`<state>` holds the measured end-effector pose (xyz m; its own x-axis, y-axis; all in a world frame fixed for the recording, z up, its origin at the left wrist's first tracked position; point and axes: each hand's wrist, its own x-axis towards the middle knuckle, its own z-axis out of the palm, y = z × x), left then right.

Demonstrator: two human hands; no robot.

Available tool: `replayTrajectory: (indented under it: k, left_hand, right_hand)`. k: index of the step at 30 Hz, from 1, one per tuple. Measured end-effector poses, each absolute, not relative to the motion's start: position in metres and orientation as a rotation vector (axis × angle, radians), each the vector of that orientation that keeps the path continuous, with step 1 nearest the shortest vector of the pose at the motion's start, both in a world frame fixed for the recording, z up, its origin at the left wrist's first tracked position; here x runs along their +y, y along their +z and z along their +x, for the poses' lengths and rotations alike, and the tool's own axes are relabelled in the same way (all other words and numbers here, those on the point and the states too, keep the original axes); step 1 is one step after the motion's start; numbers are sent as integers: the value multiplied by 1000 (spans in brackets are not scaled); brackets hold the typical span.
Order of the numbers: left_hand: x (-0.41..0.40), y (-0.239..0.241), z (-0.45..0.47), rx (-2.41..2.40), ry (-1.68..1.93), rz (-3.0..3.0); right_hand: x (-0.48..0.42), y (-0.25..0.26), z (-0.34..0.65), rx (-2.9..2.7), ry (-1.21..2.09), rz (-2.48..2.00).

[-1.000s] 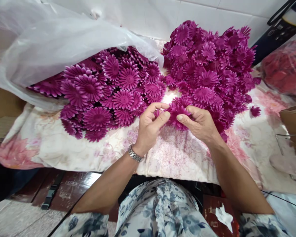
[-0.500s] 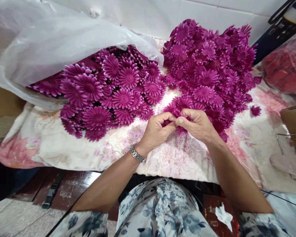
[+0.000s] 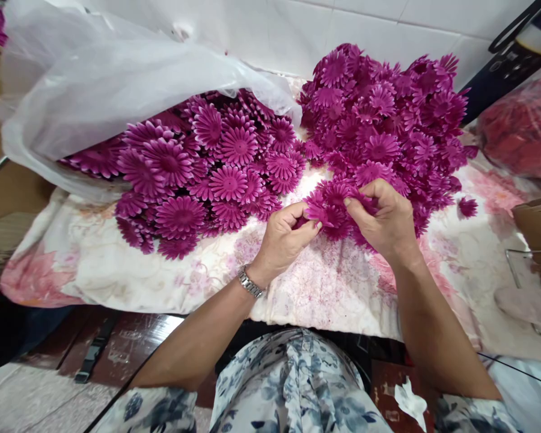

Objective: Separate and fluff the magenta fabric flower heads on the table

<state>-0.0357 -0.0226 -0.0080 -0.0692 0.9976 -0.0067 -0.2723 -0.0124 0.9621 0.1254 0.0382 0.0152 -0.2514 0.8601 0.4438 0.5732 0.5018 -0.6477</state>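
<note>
The left hand (image 3: 284,237) was curled, its thumb and fingertips pinching the near edge of a small bunch of purple flowers (image 3: 331,207). The right hand (image 3: 385,219) closed over the other side of the same bunch, fingers bent around the petals. How many flowers lay in the bunch was hard to tell, since the fingers covered part of it. The bunch sat between the two hands, just above a flowered cloth (image 3: 324,288). A watch (image 3: 249,282) ringed the left wrist. Beyond the left hand lay a heap of flat flowers (image 3: 198,168), half under a clear plastic bag (image 3: 117,84). Beyond the right hand rose a taller flower pile (image 3: 388,114), touching the bunch. One loose flower (image 3: 467,206) lay well to the right of the right hand.
</note>
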Motion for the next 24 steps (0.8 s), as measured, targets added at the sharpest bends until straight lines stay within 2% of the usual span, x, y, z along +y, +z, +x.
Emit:
replayTrajectory:
  k: [7,12,14,16,20,24]
  left_hand:
    - [-23,-7,-36,1222,1396,1166]
    - [-23,-5,-35,1364,1383,1318]
    - [-23,-5,-34,1429,1375,1400]
    - [-25,-7,-33,1500,1361,1503]
    - [-27,-11,-34,1538,1343,1810]
    - [-28,-13,-35,1493,1336,2024]
  right_hand:
    - [37,14,126,-2105,605,-1127]
    - [47,17,136,-2045,46,-1296]
    - [45,19,134,-1999,-28,-1256]
    - [39,19,127,-2035,191,-1145]
    - [26,15,112,-2145,952,-986]
    - [24,14,111,-2092,1252,-999]
